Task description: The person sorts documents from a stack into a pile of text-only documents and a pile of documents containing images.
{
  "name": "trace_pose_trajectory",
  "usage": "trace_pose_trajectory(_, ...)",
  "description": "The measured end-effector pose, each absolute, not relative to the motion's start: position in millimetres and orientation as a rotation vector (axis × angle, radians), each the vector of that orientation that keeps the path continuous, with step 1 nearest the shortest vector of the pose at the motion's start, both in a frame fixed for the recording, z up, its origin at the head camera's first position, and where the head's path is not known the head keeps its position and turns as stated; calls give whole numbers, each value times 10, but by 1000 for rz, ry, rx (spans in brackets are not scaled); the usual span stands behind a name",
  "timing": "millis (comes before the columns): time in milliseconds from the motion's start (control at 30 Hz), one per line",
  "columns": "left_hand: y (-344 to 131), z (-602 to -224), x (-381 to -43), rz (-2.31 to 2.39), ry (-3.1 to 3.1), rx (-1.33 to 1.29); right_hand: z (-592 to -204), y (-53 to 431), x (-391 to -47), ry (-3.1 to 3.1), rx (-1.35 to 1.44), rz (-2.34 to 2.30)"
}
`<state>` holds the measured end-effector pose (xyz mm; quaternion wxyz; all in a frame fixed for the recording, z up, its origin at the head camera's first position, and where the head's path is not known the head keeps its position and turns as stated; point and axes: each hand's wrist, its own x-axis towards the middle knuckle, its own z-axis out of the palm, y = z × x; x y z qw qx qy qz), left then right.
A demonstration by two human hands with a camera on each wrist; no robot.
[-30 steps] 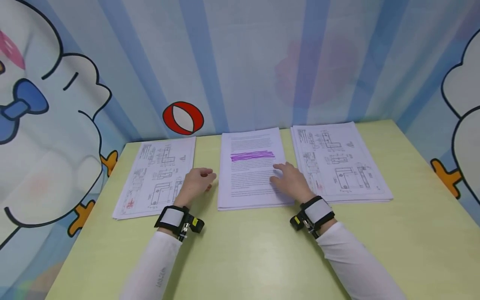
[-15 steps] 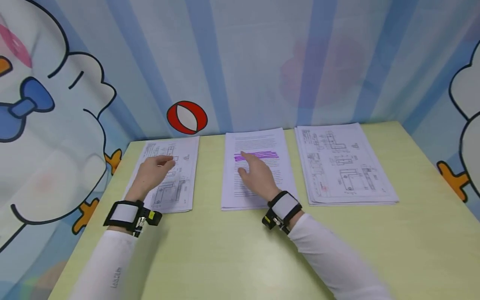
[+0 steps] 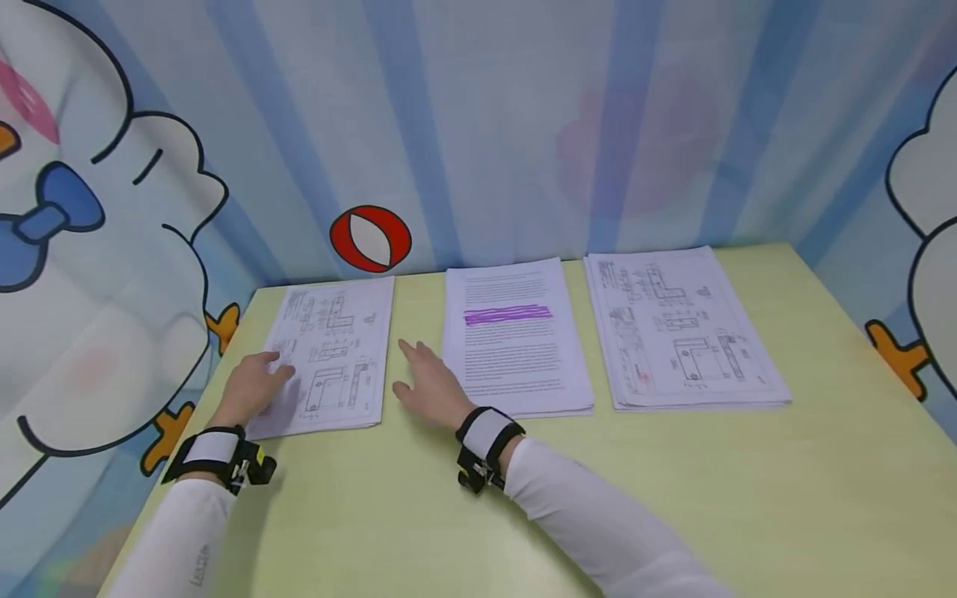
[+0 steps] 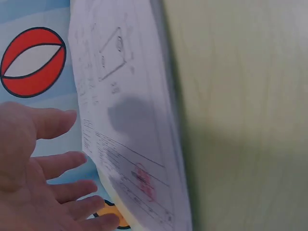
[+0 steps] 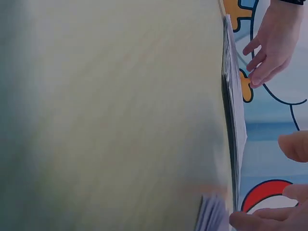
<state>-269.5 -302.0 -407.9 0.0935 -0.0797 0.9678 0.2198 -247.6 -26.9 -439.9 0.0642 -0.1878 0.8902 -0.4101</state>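
Note:
My left hand [image 3: 250,389] is over the left edge of the left paper stack [image 3: 332,365], whose top sheet bears technical drawings and a red mark [image 4: 143,180]. In the left wrist view, the fingers of that left hand [image 4: 45,178] are spread and hold nothing. Between this stack and the middle one hovers my right hand [image 3: 435,389], fingers extended and holding nothing, overlapping the lower left of the middle paper stack [image 3: 516,365]. Printed text with a purple highlighted band [image 3: 508,315] covers that middle stack's top sheet. From the right wrist, both hands appear above the left stack's edge [image 5: 233,115].
A third paper stack [image 3: 706,324] with similar drawings lies at the right, its lower sheets slightly uneven. All three stacks rest on a pale yellow-green table [image 3: 419,515]. A blue striped curtain [image 3: 493,124] with cartoon prints borders the table's back and sides.
My left hand has moved left and down, from beside and then over the left stack to its left edge. The right hand has swept left across the middle stack to its left side.

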Motion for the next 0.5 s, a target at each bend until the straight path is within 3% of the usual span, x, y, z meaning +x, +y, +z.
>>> trace_pose_trajectory(233,-3137,-4258,-2694,607,2807,-268,-4469,-408,-2518,2338,-455,-1445)
trace_pose_trajectory(500,-3021,-4308,-2723,604,2806,-346,-4489,-444,-2602,1796,-115,-1899)
